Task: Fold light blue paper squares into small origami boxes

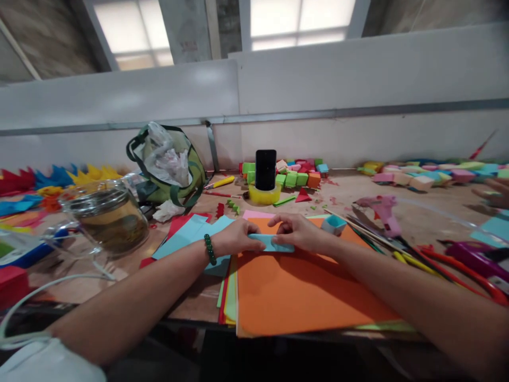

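A narrow light-blue folded paper strip (274, 243) lies across the far part of an orange sheet (310, 292), which tops a stack of coloured paper. My left hand (235, 237), with a green bead bracelet at the wrist, pinches the strip's left end. At the other end, my right hand (296, 232) has its thumb and bent fingers closed on the strip. Just right of that hand stands a small light-blue paper box (334, 225). Light-blue sheets (186, 239) lie beside my left hand, partly under its wrist.
Behind my hands, a phone (265, 170) stands in a yellow tape roll (264, 195). A pink glue gun (382, 209), red-handled pliers (465, 270) and sticks lie right. On the left are a lidded glass jar (109, 217) and a camouflage bag (170, 164). Another person's hand (493, 192) shows far right.
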Tool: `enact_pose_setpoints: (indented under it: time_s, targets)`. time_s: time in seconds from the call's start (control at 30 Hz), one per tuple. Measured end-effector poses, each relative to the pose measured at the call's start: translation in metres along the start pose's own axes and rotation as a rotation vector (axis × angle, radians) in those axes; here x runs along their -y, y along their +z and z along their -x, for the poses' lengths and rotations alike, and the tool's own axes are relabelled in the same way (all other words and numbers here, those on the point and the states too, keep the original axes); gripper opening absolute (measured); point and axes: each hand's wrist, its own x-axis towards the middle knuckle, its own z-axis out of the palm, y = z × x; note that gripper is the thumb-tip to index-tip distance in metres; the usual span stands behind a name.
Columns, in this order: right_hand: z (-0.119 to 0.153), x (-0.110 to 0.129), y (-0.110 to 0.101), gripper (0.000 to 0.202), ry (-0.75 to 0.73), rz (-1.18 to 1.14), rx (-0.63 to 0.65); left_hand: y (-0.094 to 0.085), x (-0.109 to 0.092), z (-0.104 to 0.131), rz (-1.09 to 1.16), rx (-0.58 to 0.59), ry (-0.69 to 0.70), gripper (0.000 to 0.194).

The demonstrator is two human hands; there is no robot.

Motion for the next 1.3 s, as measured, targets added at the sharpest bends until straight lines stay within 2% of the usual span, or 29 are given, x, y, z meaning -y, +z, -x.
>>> enact_pose_setpoints:
  time_s: [0.13, 0.3, 0.4, 0.5, 0.63, 0.77, 0.9, 1.1, 1.3]
  targets:
    - [0.000, -0.004, -0.002, 0.036, 0.005, 0.092, 0.023, 0.002, 0.003, -0.001, -0.187, -0.069, 0.041, 0.035]
    - [0.001, -0.002, -0.001, 0.029, -0.036, 0.284, 0.020, 0.001, 0.006, 0.000, -0.519, -0.157, 0.231, 0.067]
    - [0.003, 0.003, -0.001, 0.019, -0.060, 0.482, -0.019, 0.000, 0.003, 0.003, -0.693, -0.154, 0.330, 0.061]
    - [0.005, 0.007, -0.002, 0.021, -0.053, 0.627, -0.059, 0.000, -0.004, 0.007, -0.790, -0.121, 0.364, 0.044]
    - [0.008, 0.010, -0.003, 0.018, -0.262, 0.724, 0.024, 0.002, -0.009, 0.009, -0.829, 0.000, 0.397, 0.019]
    - [0.012, 0.013, -0.003, 0.028, -0.461, 0.948, 0.098, 0.005, -0.008, 0.009, -0.852, 0.028, 0.360, 0.018]
    - [0.015, 0.019, -0.001, 0.029, -0.563, 1.151, 0.144, 0.007, -0.008, 0.010, -0.881, 0.026, 0.367, 0.018]
    - [0.018, 0.024, 0.004, 0.024, -0.592, 1.307, 0.264, 0.009, -0.006, 0.011, -0.908, 0.006, 0.389, 0.022]
    - [0.026, 0.024, 0.001, 0.028, -0.413, 1.169, 0.225, 0.012, -0.005, 0.016, -0.969, -0.039, 0.321, 0.026]
